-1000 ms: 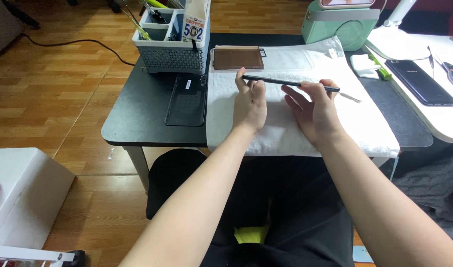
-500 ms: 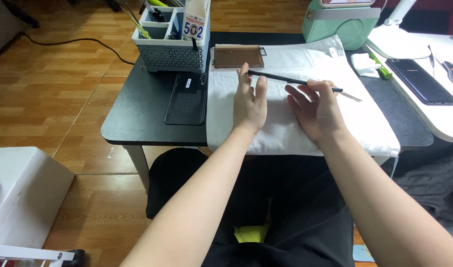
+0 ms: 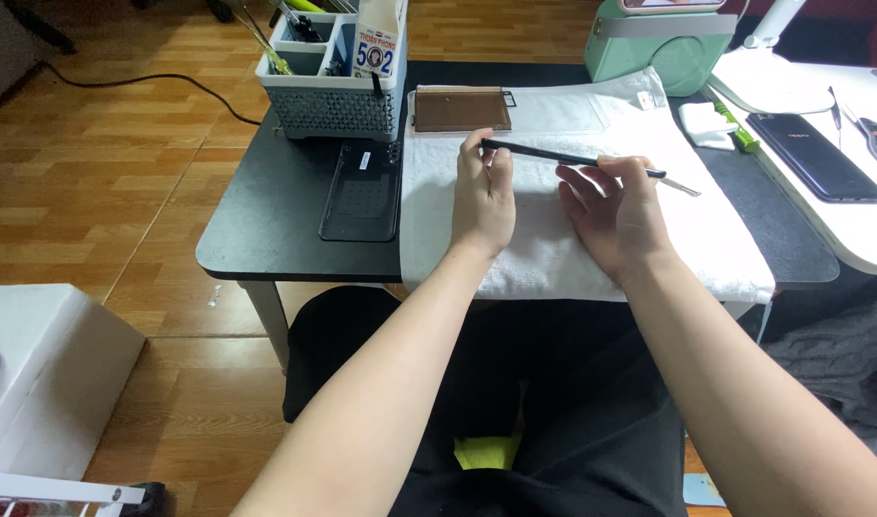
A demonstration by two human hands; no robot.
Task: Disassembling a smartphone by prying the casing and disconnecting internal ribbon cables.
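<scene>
Hands: left hand (image 3: 483,196) and right hand (image 3: 613,213) pinch thin flat black slab (image 3: 553,155) edge-on above white folded towel (image 3: 553,230); brown rectangular tray (image 3: 460,108), grey perforated plastic organiser basket (image 3: 333,107) behind, black phone case (image 3: 362,191) left.

head view | looks steeply down, forward | near | low table (image 3: 266,239) fills frame

A tall white card label with a small round portrait and blue-and-red print (image 3: 378,43) is standing against the right end of the grey perforated plastic organiser basket (image 3: 328,107). Just below that basket, a small white sticker (image 3: 363,161) is sitting on a black phone case. Well right of the basket, a dark, unlit smartphone screen (image 3: 814,156) is lying face up.
</scene>
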